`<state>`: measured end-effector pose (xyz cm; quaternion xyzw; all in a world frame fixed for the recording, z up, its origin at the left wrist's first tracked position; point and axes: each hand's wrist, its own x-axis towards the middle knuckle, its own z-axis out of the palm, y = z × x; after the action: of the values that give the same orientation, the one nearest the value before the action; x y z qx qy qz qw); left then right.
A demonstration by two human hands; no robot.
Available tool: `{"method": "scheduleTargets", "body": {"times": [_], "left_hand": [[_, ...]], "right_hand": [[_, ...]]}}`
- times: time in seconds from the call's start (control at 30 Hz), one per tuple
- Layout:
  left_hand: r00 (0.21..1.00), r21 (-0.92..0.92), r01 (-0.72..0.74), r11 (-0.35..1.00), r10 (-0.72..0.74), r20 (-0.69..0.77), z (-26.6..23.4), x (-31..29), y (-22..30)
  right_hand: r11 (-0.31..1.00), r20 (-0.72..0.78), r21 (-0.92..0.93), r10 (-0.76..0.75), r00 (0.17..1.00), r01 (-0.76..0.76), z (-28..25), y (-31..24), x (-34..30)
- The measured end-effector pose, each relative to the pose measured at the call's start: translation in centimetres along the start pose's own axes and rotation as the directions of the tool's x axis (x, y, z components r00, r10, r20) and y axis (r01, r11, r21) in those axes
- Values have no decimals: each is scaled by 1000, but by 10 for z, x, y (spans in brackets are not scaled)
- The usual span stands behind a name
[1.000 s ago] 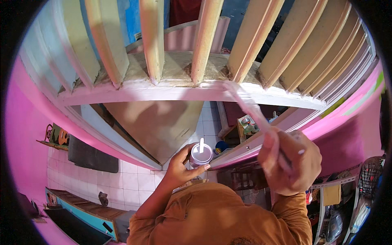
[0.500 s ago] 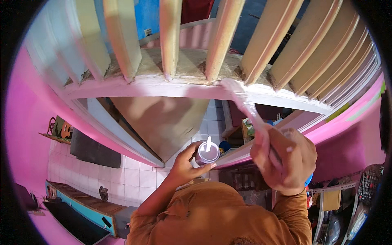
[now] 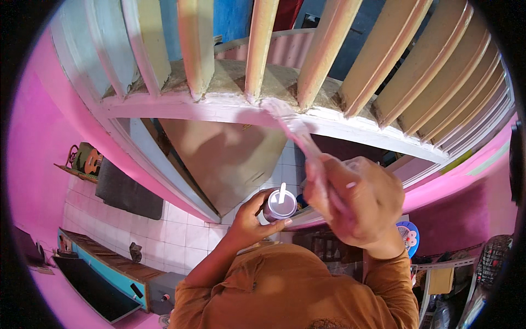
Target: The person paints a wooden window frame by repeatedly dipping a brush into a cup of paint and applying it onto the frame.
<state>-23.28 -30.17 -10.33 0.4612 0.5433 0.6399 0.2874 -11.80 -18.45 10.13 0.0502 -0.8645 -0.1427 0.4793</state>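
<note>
My right hand (image 3: 356,200) is closed around the handle of a paintbrush (image 3: 298,134), whose bristles are coated in pale paint. The bristle tip touches the front edge of a white-painted crossbar (image 3: 350,128), close to the foot of a slat. In my left hand (image 3: 251,222) is a small paint can (image 3: 280,206), held upright at waist height below the crossbar. Pale paint shows inside it, and a white stick (image 3: 282,193) leans against its rim. Cream slats (image 3: 260,49) rise from the crossbar; brownish bare patches show around their feet.
Beneath the crossbar, a brown door panel (image 3: 219,159) stands within the frame. Pink walls (image 3: 38,148) flank both sides. A teal-edged cabinet (image 3: 98,268) sits lower left, a dark mat (image 3: 129,189) lies on the tiles, and a loaded shelf rack (image 3: 446,274) stands lower right.
My right hand has carried the paintbrush leftward along the crossbar, toward another slat. The left hand still holds the paint can in nearly the same place. The whole view has shifted slightly.
</note>
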Motion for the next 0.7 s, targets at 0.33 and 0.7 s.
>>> {"method": "scheduleTargets", "body": {"times": [0.33, 0.7], "left_hand": [[1000, -101, -1, 995, 1, -3, 1, 0, -10], [999, -39, -47, 998, 47, 19, -2, 5, -2]], "right_hand": [[998, 32, 62, 6, 999, -8, -13, -9, 1], [995, 18, -34, 97, 995, -96, -27, -5, -18]]}}
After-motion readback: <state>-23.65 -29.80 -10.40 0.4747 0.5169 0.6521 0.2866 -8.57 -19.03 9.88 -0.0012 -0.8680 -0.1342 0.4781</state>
